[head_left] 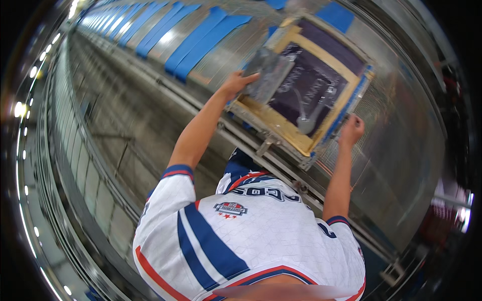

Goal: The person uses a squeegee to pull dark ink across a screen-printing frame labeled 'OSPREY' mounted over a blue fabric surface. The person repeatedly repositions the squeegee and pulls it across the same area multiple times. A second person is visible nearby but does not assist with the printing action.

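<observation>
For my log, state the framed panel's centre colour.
Panel centre: dark purple, clearest in the head view.

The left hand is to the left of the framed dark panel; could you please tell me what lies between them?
In the head view, a flat grey piece lies between the left hand and the dark panel.

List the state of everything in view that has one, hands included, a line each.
Rectangular yellow-taped frame: slanted, over the table.
Dark purple panel: streaked with pale smears.
Flat grey rectangular piece: over the frame's left side.
Long blue strips: laid in a row.
Left hand: at the grey piece; grip unclear.
Right hand: fingers curled; grip unclear.
</observation>
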Demonstrator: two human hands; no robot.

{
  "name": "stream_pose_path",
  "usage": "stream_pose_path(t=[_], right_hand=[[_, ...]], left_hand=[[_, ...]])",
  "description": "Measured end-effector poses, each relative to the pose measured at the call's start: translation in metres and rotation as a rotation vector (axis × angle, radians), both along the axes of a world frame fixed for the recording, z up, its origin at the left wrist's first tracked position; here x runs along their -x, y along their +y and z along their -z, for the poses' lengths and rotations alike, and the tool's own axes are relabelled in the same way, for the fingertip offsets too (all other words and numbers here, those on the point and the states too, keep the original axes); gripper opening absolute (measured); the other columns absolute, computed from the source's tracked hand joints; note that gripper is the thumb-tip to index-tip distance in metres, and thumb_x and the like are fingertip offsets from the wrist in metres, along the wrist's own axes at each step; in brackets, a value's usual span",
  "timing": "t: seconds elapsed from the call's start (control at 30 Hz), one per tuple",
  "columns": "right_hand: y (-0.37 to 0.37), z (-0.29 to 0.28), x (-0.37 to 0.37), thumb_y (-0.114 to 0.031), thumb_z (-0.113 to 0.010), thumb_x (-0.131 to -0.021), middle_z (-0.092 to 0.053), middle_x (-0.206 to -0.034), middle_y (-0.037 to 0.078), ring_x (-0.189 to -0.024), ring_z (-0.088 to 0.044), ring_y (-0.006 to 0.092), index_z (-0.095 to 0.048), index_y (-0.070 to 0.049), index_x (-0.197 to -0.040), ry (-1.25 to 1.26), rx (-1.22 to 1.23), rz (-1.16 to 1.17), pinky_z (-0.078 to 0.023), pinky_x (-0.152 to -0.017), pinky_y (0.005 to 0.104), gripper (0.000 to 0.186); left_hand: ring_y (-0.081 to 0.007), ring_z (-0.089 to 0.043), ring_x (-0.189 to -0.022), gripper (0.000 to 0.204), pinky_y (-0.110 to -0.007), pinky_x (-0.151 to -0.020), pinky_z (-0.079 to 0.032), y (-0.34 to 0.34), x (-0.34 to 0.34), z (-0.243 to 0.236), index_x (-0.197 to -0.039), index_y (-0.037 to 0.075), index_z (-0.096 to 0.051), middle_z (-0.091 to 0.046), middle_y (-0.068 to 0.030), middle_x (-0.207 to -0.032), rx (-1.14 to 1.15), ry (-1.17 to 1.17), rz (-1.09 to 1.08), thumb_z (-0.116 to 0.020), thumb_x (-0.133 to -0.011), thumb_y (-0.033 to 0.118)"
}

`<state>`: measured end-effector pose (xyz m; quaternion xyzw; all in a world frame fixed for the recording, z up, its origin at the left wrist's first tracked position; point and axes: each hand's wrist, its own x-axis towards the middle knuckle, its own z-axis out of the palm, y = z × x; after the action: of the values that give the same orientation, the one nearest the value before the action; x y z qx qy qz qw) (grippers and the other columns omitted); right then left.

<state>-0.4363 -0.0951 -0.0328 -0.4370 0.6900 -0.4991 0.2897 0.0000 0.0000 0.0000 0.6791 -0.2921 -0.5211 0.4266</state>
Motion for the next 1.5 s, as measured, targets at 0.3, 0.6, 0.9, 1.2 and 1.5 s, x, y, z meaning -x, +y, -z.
stream_pose_path(t=[0.3,0.6,0.9,1.2,1.5], right_hand=[[0.009,-0.023,-0.02,-0.026,-0.068,-0.084,-0.071,-0.094,0.015,-0.086,-0.067,0.0316,-0.07,-0.004,-0.096,0.042,-0.06,0.124,-0.05,-0.078,0.0394,0.026],[0.002,-0.035,-0.02,-0.031,-0.069,-0.081,-0.071,-0.096,0.017,-0.094,-0.067,0.0376,-0.068,-0.006,-0.094,0.167,-0.02,0.139,-0.051,-0.083,0.0444,0.029],[-0.017,-0.032,-0.029,-0.036,-0.065,-0.085,-0.066,-0.115,0.026,-0.107,-0.063,0.0405,-0.062,-0.001,-0.113,0.022,-0.086,0.061,-0.051,-0.09,0.045,0.044],[0.02,-0.028,-0.08,-0.034,-0.068,-0.079,-0.067,-0.084,0.026,-0.084,-0.066,0.0454,-0.061,-0.008,-0.105,-0.017,-0.184,0.111,-0.052,-0.074,0.0522,0.038],[0.009,-0.014,-0.085,-0.038,-0.058,-0.091,-0.065,-0.117,0.022,-0.111,-0.061,0.0384,-0.063,-0.006,-0.109,-0.073,-0.377,0.03,-0.05,-0.092,0.0471,0.037]], left_hand=[[-0.0183,-0.065,-0.092,0.036,-0.036,-0.087,-0.05,-0.001,-0.005,-0.01,-0.112,0.0,-0.068,-0.069,-0.0063,-0.101,0.073,0.191,0.051,-0.077,-0.088,0.026],[-0.0214,-0.059,-0.107,0.028,-0.04,-0.093,-0.037,-0.058,0.068,-0.117,-0.1,0.014,-0.071,-0.067,-0.0022,-0.102,0.67,-0.922,1.21,-0.078,-0.073,0.014],[-0.0208,-0.059,-0.111,0.04,-0.05,-0.103,-0.031,-0.165,0.17,-0.089,-0.104,0.016,-0.07,-0.069,-0.0016,-0.108,1.288,-0.885,1.722,-0.067,-0.07,-0.005],[-0.0223,-0.057,-0.117,0.045,-0.05,-0.097,-0.026,-0.122,0.141,-0.082,-0.096,0.017,-0.076,-0.072,0.0039,-0.109,1.115,-0.824,1.751,-0.067,-0.059,-0.007],[-0.0244,-0.061,-0.106,0.039,-0.056,-0.103,-0.034,-0.091,0.047,-0.108,-0.105,0.02,-0.07,-0.071,0.0,-0.103,0.642,-1.313,1.552,-0.075,-0.069,0.006]])
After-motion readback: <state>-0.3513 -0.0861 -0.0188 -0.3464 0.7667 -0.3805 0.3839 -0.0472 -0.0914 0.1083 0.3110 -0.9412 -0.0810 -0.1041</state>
